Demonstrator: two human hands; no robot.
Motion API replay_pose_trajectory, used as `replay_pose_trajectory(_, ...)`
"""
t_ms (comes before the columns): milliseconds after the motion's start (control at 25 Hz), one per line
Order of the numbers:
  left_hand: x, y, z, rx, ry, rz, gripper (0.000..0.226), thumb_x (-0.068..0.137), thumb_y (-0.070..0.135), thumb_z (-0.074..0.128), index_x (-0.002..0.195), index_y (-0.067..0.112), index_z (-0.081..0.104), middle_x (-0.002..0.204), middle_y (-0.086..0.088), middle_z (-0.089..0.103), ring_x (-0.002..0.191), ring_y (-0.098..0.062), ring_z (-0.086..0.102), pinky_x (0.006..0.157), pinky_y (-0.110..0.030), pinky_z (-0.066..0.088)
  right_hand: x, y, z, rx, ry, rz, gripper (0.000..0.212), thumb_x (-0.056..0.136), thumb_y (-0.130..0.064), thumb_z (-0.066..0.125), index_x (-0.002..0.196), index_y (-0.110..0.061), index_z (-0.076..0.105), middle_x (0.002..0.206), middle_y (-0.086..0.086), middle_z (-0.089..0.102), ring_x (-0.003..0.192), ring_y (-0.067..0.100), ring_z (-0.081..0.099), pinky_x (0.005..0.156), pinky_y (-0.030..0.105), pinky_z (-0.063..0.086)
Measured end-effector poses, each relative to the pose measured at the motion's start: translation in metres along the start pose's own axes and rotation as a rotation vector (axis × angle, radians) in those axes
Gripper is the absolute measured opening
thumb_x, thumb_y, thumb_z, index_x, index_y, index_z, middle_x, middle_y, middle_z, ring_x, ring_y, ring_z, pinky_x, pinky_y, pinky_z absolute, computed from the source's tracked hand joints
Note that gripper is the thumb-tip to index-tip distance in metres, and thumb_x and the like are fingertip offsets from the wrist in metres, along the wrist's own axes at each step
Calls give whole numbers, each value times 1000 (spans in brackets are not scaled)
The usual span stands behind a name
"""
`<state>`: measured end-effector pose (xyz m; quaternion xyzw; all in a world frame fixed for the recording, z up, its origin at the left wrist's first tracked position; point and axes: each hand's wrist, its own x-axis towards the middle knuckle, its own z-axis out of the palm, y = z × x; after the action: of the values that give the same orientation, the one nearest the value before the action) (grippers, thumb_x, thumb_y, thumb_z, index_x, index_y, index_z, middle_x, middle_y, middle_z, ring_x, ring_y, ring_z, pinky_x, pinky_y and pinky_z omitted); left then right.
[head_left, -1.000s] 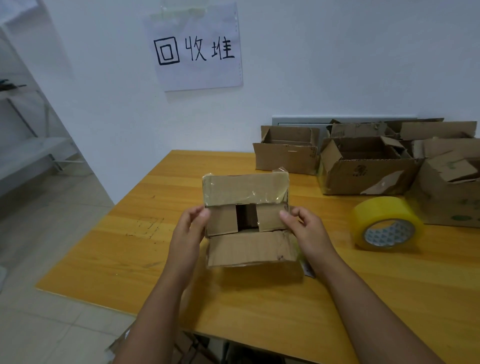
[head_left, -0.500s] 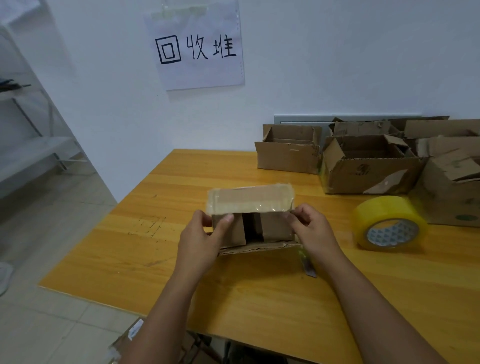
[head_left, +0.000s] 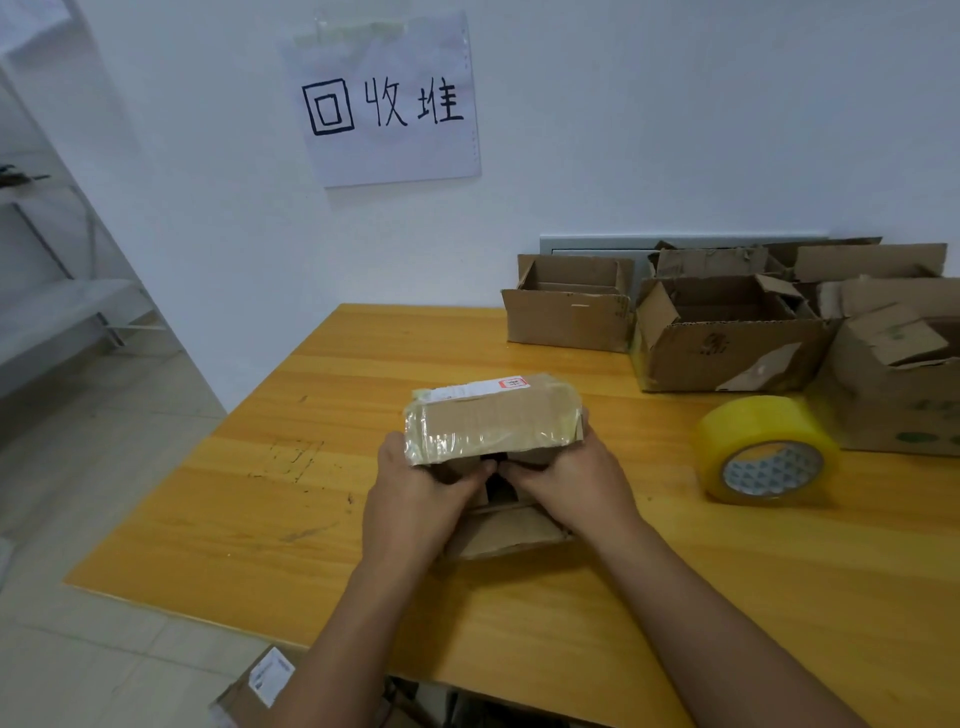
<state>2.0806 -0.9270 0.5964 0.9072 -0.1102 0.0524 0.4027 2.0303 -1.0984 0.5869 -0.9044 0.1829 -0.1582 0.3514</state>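
Cardboard box (head_left: 493, 423) | long axis left-right | open end faces the person

Left grip (head_left: 415, 499) and right grip (head_left: 571, 488) are bare hands on bare forearms (sleeveless, it seems).

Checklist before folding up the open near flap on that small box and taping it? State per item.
1. Left hand and right hand grip the small box: ok.
2. Inner flaps pressed in, dark gap between them: not ok.
3. Outer flap lies open toward the person: not ok.
4. Tape roll on the table, right of the right hand, untouched: ok.
5. Loose end of the tape roll findable: cannot tell.
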Motion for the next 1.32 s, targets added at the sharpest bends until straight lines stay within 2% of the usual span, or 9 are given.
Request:
replay_pose_trajectory(240, 24, -2, -15, 13, -43, -51, 52, 82, 59, 61, 115, 22, 44, 106, 5, 54, 90, -15, 58, 61, -34, 49, 10, -7, -24, 304, -213, 137, 56, 87, -61, 56, 129, -26, 43, 116, -8, 56, 106, 17, 56, 85, 37, 52)
replay_pose_trajectory(320, 37, 2, -20, -159, -115, -57, 42, 91, 55, 52, 120, 24, 52, 110, 4, 59, 97, -16, 59, 75, -38, 55, 20, -6, -33, 492, -193, 204, 55, 94, -60, 45, 136, -26, 49, 127, -9, 54, 118, 17, 51, 94, 37, 43)
replay_pose_trajectory(400, 54, 10, -20, -331, -207, -83, 32, 96, 55, 45, 108, 28, 57, 105, 6, 60, 100, -17, 57, 89, -45, 53, 34, -5, -41, 596, -171, 281, 71, 88, -74, 37, 143, -30, 47, 141, -6, 51, 130, 20, 46, 107, 41, 38)
replay_pose_trajectory(520, 80, 32, -11, -461, -323, -156, 41, 96, 61, 40, 109, 26, 59, 109, 4, 58, 104, -18, 57, 94, -42, 50, 56, -3, -51, 695, -92, 359, 69, 86, -80, 30, 129, -32, 55, 130, -5, 58, 123, 21, 52, 106, 49, 43)
replay_pose_trajectory(680, 114, 62, 17, -582, -423, -202, 53, 99, 62, 31, 125, 23, 56, 114, 2, 60, 103, -20, 58, 96, -39, 48, 82, 8, -63, 816, 74, 483, 82, 88, -79, 26, 145, -22, 43, 140, 9, 52, 123, 31, 52, 104, 52, 44)
replay_pose_trajectory(920, 131, 53, 67, -758, -524, -225, 45, 96, 12, 32, 135, 19, 53, 123, -5, 61, 103, -19, 57, 85, -35, 48, 83, 30, -62, 1083, 211, 524, 80, 92, -73, 28, 152, -21, 30, 147, 10, 46, 133, 30, 45, 110, 45, 37)
replay_pose_trajectory(1000, 129, 42, 82, -647, -509, -126, 46, 96, 10, 47, 140, 20, 48, 125, 2, 59, 109, -19, 56, 91, -36, 49, 83, 34, -54, 1086, 203, 488, 75, 94, -70, 26, 152, -22, 31, 147, 6, 46, 135, 24, 43, 107, 39, 35)
replay_pose_trajectory(1120, 125, 41, 102, -489, -372, -16, 59, 90, 37, 68, 141, 24, 42, 129, 8, 51, 111, -16, 54, 87, -33, 47, 82, 36, -42, 1005, 209, 468, 74, 91, -74, 29, 149, -29, 34, 147, -3, 45, 133, 16, 42, 102, 33, 35)
replay_pose_trajectory(1320, 135, 47, 129, -402, -208, 33, 62, 84, 48, 72, 133, 20, 45, 128, -1, 58, 111, -22, 59, 86, -36, 53, 52, 35, -30, 438, 167, 369, 69, 98, -53, 45, 155, -25, 17, 159, 1, 27, 144, 23, 28, 111, 39, 29)
